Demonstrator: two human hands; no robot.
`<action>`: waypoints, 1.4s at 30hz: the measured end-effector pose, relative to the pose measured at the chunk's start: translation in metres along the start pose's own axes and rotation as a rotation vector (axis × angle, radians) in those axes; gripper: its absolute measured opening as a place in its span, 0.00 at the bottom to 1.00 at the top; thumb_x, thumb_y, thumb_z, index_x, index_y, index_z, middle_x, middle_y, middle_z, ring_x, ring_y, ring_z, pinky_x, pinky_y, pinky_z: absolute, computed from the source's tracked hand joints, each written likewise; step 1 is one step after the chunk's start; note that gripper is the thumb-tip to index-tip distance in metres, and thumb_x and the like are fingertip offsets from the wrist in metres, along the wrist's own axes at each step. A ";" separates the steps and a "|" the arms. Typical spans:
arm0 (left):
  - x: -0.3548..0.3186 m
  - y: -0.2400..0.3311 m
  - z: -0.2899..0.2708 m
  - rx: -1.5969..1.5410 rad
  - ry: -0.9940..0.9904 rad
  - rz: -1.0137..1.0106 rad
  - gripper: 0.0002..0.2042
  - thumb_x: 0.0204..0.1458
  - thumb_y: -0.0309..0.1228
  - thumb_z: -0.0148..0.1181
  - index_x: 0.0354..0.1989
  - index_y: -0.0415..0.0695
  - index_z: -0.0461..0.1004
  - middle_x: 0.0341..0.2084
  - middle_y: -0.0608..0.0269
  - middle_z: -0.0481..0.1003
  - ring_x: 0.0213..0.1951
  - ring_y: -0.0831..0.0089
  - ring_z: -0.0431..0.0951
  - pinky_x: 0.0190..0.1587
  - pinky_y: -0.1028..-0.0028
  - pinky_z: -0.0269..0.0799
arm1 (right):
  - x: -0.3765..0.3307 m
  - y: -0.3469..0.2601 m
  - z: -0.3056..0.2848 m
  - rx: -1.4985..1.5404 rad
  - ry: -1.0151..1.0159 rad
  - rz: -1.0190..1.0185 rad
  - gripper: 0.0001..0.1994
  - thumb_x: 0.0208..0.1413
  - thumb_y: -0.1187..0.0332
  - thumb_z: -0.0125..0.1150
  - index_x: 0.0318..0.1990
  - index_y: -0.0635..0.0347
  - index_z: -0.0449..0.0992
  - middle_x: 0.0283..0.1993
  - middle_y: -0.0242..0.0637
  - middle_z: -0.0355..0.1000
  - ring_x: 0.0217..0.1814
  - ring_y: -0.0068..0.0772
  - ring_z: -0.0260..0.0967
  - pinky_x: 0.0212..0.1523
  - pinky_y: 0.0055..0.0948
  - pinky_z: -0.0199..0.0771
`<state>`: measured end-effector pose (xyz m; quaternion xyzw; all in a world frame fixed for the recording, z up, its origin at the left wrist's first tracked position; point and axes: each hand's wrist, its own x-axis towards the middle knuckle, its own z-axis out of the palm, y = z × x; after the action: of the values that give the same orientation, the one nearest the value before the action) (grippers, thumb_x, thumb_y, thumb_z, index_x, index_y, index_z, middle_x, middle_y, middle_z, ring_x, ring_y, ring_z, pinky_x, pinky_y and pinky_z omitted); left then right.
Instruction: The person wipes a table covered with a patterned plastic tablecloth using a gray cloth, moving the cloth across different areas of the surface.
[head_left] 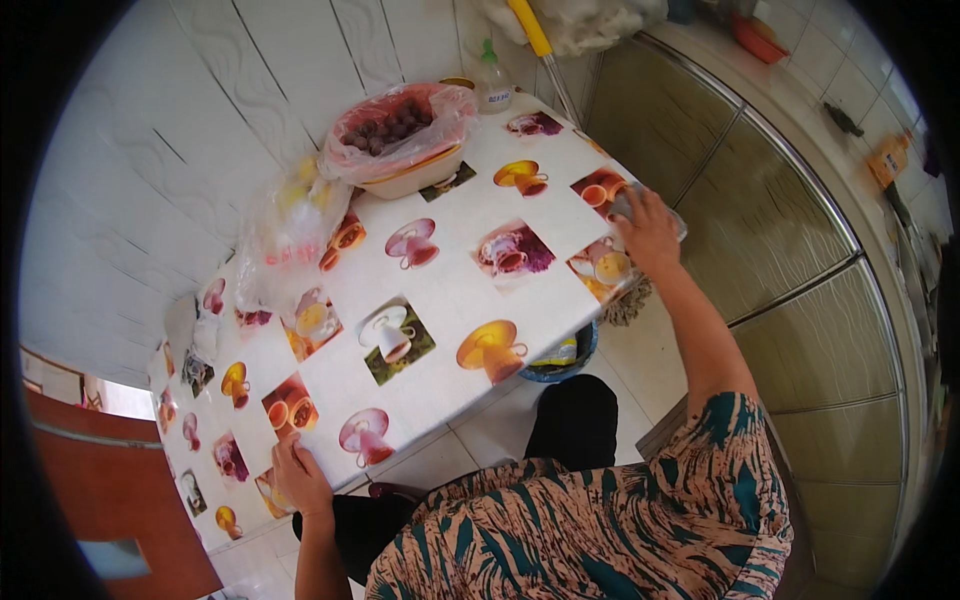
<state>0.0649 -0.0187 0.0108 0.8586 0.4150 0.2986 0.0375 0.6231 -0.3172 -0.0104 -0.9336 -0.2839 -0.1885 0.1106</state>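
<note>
A table covered with a white cloth (450,285) printed with cups and saucers spreads in front of me. At its far right corner my right hand (648,230) is closed over something greyish (680,224), which shows only at the edges of the fingers; its kind I cannot make out. My left hand (300,475) rests on the near left edge of the cloth, fingers laid out over the top and holding nothing.
A plastic-lined basin of grapes (400,140), a clear plastic bag (290,240) and a green-topped bottle (493,80) stand along the wall side. Under the table sits a blue bucket (565,365). Cabinets (770,210) line the right; a yellow-handled pole (530,28) leans behind.
</note>
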 end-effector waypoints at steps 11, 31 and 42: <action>-0.001 -0.002 -0.002 0.055 -0.045 -0.027 0.09 0.58 0.29 0.50 0.41 0.40 0.74 0.35 0.53 0.75 0.39 0.51 0.76 0.42 0.57 0.69 | 0.040 -0.138 0.003 0.246 -0.114 -0.569 0.29 0.61 0.57 0.48 0.69 0.57 0.58 0.75 0.44 0.50 0.77 0.42 0.44 0.73 0.45 0.42; -0.002 -0.003 -0.010 0.073 -0.058 -0.020 0.08 0.57 0.26 0.50 0.41 0.38 0.73 0.35 0.50 0.76 0.38 0.50 0.76 0.43 0.58 0.70 | 0.133 -0.036 0.055 0.015 -0.112 -0.107 0.29 0.65 0.49 0.44 0.71 0.46 0.57 0.75 0.40 0.50 0.77 0.42 0.45 0.71 0.48 0.47; 0.000 0.000 -0.002 -0.040 -0.038 -0.016 0.08 0.57 0.25 0.50 0.43 0.42 0.73 0.36 0.53 0.76 0.40 0.52 0.76 0.42 0.60 0.71 | -0.023 -0.019 -0.013 -0.037 -0.032 -0.137 0.28 0.65 0.53 0.46 0.70 0.49 0.59 0.73 0.45 0.53 0.75 0.48 0.50 0.69 0.51 0.52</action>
<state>0.0636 -0.0192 0.0122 0.8599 0.4150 0.2901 0.0647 0.5904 -0.3173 -0.0060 -0.9168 -0.3453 -0.1857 0.0754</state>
